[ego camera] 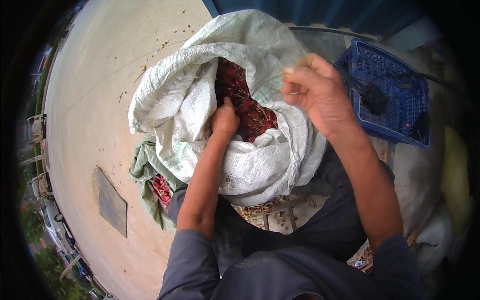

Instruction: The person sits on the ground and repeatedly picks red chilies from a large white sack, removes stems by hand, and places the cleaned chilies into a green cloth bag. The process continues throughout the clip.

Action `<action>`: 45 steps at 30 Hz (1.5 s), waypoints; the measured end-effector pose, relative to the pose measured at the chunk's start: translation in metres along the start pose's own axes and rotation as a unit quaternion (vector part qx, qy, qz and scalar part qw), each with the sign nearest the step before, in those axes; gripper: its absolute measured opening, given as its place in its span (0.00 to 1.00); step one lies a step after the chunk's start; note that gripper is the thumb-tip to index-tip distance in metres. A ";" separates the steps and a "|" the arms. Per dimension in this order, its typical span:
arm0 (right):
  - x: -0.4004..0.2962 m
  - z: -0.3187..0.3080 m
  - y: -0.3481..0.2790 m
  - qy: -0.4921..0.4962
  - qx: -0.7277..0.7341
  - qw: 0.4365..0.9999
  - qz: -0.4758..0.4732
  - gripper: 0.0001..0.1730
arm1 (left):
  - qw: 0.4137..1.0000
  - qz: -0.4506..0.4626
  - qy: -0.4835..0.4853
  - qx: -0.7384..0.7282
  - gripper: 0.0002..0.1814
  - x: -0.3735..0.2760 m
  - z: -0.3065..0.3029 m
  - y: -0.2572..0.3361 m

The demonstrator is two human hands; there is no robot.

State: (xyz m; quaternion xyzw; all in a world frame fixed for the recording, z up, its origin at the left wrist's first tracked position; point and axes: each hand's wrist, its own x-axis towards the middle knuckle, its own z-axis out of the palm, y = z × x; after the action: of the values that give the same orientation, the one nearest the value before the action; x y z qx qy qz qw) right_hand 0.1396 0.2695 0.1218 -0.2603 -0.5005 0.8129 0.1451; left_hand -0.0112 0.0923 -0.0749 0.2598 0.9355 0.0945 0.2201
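Observation:
A large white woven sack [258,161] stands open between my knees, its rim folded outward. Dried red chili peppers [258,116], many with pale stems, fill its mouth. My left hand [226,118] reaches into the sack at the near left of the peppers; its fingers are partly hidden, so I cannot tell whether it grips any. My right hand [318,88] is raised above the sack's right side with its fingers curled and the thumb against the index finger. A tiny orange-red bit shows at those fingertips, too small and blurred to name.
A blue plastic crate [392,123] with dark objects on it is at the right. A green sack [144,161] holding red peppers [161,191] leans by my left knee. A flat dark plate [112,202] lies on the concrete. A blue corrugated wall [318,13] rises beyond.

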 end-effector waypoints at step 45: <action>-0.004 0.014 0.050 -0.165 -0.418 0.891 -0.062 0.24 | 0.796 0.169 -0.076 -0.576 0.09 -0.113 -0.093 0.039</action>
State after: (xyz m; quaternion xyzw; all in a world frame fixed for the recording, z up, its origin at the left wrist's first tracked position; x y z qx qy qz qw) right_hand 0.1363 0.2340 0.0834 -0.1279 -0.8260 0.5488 -0.0120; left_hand 0.0499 0.0599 0.0593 0.2449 0.6300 0.6315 0.3800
